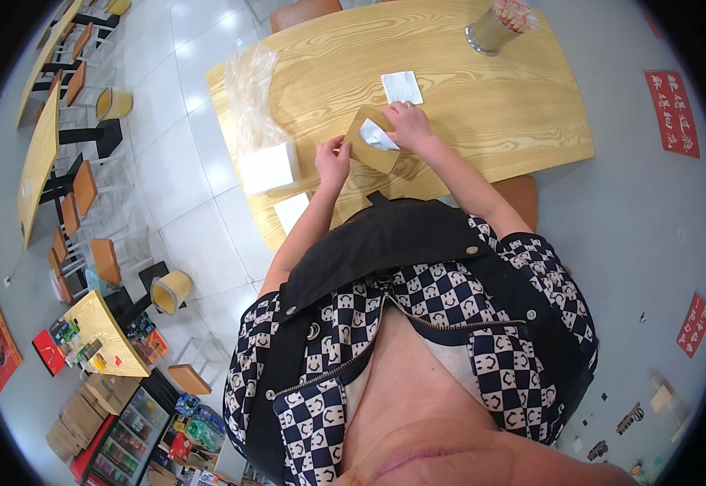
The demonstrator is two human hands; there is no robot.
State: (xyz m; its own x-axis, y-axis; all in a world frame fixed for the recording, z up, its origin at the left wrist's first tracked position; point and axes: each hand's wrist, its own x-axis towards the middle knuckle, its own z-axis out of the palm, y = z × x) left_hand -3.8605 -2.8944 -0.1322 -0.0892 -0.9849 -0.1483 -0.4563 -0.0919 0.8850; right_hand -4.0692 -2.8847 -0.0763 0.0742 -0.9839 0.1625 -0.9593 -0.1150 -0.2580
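Left hand (332, 162): pinching tan holder (381, 160)
Right hand (410, 127): against holder, grip unclear
White paper (378, 136): between hands
Square sheet (402, 86): just beyond right hand

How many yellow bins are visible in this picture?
3: one bin at lower left, another bin at upper left, and a third bin near the top edge, only partly visible. More may be hidden behind the tables or chairs.

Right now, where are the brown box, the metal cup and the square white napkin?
Brown box (376, 158): head view, face below the white paper.
Metal cup (488, 36): head view, side wall.
Square white napkin (402, 87): head view, middle.
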